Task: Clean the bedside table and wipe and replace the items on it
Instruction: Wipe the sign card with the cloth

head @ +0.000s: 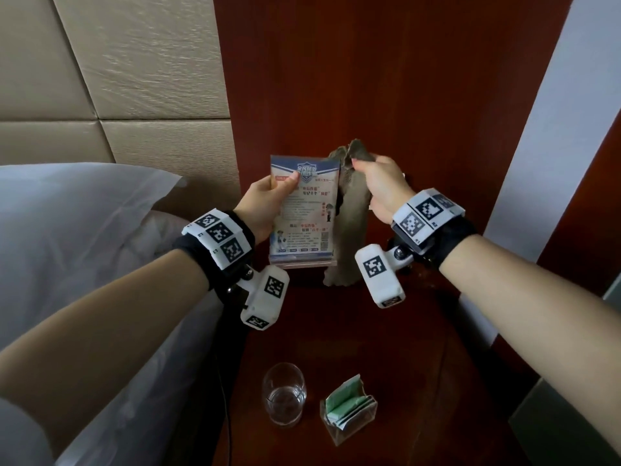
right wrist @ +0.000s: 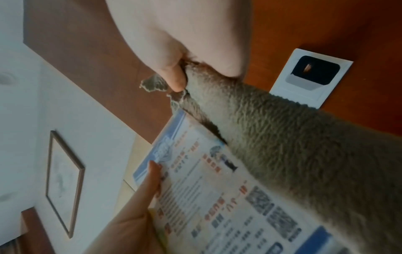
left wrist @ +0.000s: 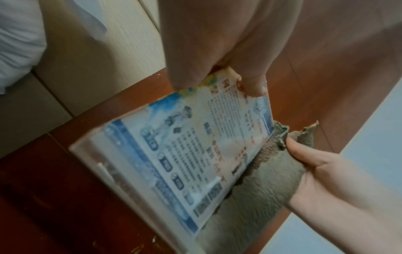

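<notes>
My left hand grips the upper left edge of a clear acrylic sign stand with a printed notice in it, held up above the dark wooden bedside table. In the left wrist view the thumb pinches the sign stand near its top. My right hand pinches a grey-brown cloth by its top corner; the cloth hangs down along the stand's right edge. The right wrist view shows the cloth draped against the sign stand.
A clear drinking glass and a small clear holder with green sachets stand at the table's near edge. A bed with a white pillow lies left, under a padded headboard. A white wall socket plate sits on the wood panel.
</notes>
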`<state>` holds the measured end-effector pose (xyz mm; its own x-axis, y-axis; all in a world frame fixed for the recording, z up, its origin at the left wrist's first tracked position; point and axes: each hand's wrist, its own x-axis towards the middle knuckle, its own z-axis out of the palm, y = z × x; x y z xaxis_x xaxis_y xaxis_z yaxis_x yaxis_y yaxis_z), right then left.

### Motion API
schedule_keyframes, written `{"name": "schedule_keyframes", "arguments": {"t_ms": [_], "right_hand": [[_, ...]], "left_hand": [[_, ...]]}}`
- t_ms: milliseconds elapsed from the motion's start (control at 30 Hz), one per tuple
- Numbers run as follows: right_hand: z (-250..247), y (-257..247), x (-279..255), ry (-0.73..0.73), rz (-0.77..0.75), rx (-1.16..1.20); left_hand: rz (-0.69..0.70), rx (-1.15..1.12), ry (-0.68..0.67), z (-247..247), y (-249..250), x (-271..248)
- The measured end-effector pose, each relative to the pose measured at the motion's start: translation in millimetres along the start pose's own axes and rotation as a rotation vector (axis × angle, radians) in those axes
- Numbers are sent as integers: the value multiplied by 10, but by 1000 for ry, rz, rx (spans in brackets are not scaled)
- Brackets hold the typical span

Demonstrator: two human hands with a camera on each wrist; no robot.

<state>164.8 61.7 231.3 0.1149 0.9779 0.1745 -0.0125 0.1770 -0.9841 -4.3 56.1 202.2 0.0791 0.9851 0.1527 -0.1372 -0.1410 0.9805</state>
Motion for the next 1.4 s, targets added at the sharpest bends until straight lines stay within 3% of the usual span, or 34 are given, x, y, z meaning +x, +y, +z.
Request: {"name": "schedule_keyframes", "arguments": {"t_ms": [233,367,467,633,967,1200,1400], "right_hand": [[-37,392,-82,-129,164,44],[-51,485,-59,-62,171,8],[-62,362,-3,100,90,-67],[-62,44,29,240,-246,-59],[59,463,-94,-19,-514,-357],[-45,793,-229,-211,-476,-489],[-8,711,-179,-79,-346,-370]], "left_hand": [[-17,-126,44,-35,165,96],[-55,-137,103,-46,220,151],[-79,-84,83,6,171,147],[-106,-4,104,29,62,178],[-169,-97,193,144,103,219],[-122,-128,303,17,172,256],[-77,-44,213,91,84,209]]}}
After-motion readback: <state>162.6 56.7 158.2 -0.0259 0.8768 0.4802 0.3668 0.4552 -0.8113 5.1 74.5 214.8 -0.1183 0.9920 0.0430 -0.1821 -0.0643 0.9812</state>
